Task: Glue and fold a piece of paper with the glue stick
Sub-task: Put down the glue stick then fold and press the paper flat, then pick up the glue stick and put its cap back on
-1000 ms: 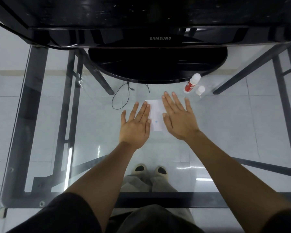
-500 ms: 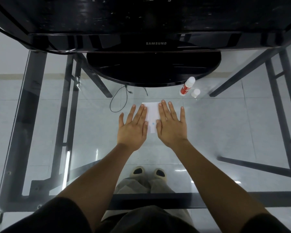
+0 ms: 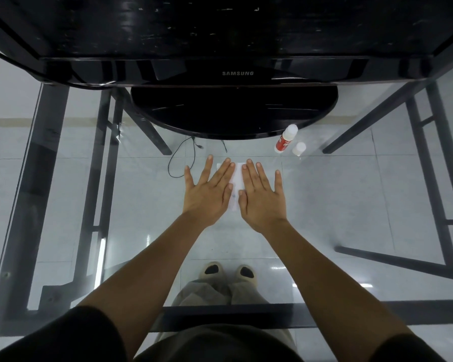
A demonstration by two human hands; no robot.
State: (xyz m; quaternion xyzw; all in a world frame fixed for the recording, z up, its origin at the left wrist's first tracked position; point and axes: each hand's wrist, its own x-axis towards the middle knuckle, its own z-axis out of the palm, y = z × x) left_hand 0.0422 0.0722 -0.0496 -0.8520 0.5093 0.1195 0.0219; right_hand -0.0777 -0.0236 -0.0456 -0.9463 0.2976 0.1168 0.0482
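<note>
A small white folded paper [image 3: 236, 178] lies flat on the glass table [image 3: 351, 205], mostly covered by my hands. My left hand [image 3: 207, 192] lies flat with fingers straight, pressing the paper's left part. My right hand [image 3: 262, 197] lies flat beside it, fingers straight, pressing the right part. Only a narrow strip of paper shows between them. The red and white glue stick [image 3: 285, 139] lies uncapped at the back right, with its white cap [image 3: 298, 148] standing beside it.
A black Samsung monitor [image 3: 233, 73] with a round base [image 3: 233, 113] stands at the back of the table. A thin black cable [image 3: 183, 160] loops left of the paper. Dark table frame bars and my feet show through the glass.
Both hands have slid closer together over the paper, covering more of it. My left hand moved right and forward; the view has shifted a little.
</note>
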